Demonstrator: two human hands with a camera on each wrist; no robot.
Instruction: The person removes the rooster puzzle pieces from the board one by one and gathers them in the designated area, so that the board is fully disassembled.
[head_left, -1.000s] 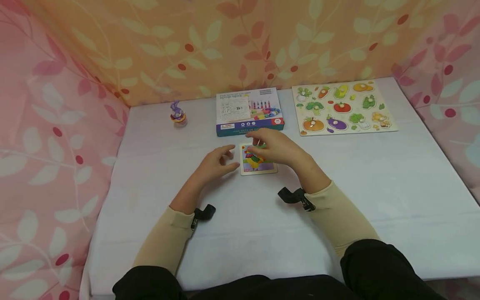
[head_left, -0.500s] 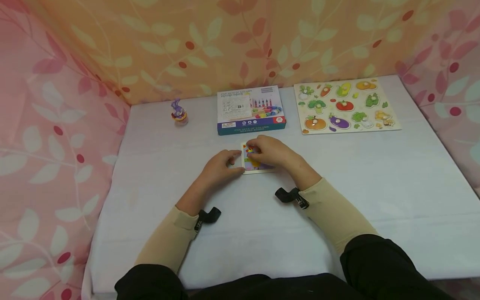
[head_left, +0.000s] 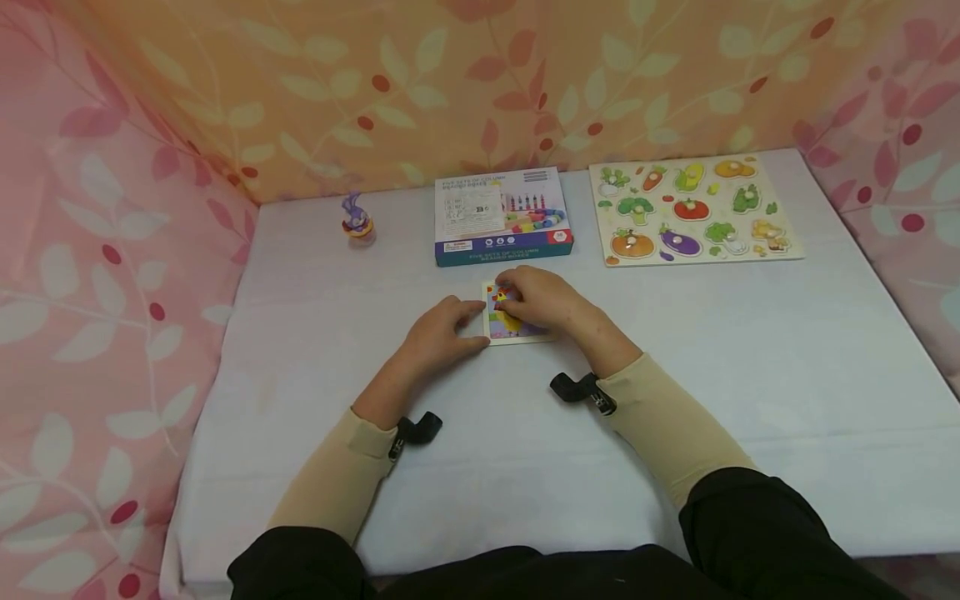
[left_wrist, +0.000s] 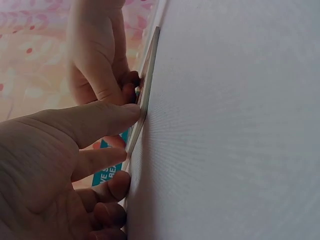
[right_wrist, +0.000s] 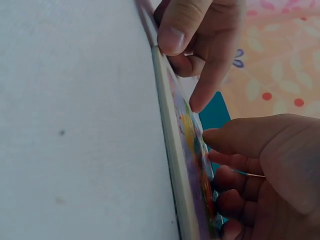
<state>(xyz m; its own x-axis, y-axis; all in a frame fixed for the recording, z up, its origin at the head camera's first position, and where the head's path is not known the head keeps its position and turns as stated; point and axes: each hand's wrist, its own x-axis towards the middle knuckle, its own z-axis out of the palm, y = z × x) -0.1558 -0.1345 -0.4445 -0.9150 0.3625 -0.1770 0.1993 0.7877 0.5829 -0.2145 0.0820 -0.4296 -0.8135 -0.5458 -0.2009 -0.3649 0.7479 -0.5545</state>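
Note:
A small square picture puzzle [head_left: 517, 327] with a pale border and a yellow animal lies on the white cloth. At its left edge my left hand [head_left: 438, 336] grips the board, thumb at the near corner and forefinger at the far one. From the other side my right hand [head_left: 551, 302] covers much of the picture. In the right wrist view, the thumb [right_wrist: 220, 140] and bent fingers of that hand touch the colourful face of the puzzle. I cannot tell whether a loose piece is between them. The board's edge [left_wrist: 150, 75] appears thin in the left wrist view.
Just behind the puzzle lies a beaded-boxes game box [head_left: 502, 218]. A vegetable peg puzzle board [head_left: 708, 237] stands at the back right. To the back left is a small purple-topped figure [head_left: 357, 221]. Floral curtains [head_left: 360, 83] border the table.
Both hands have come in to the puzzle: the left moved right to its edge, the right came down onto the picture. Over the last half second they hardly move.

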